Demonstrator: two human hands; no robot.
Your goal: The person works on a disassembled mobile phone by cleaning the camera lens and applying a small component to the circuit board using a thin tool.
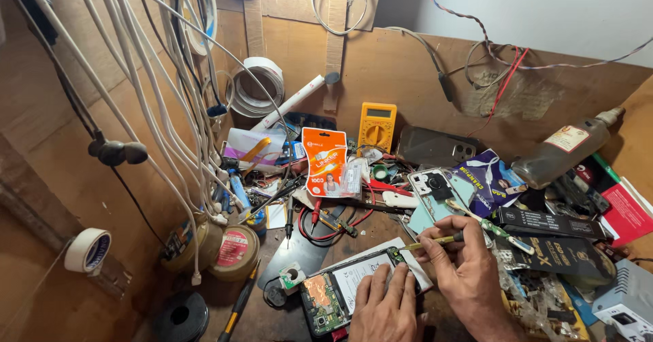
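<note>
Down low, left hand (384,308) steadies opened phone (340,289) — right hand (462,264) pinches screwdriver (435,241)

The opened phone (338,292) is partly hidden under the left hand (385,309) — its lower end perhaps cut off.

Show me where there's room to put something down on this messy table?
Bare wood shows left of the opened phone, between the black wire spool and the round tins. Behind the phone and right of the right hand, packets and tools crowd everything.
</note>
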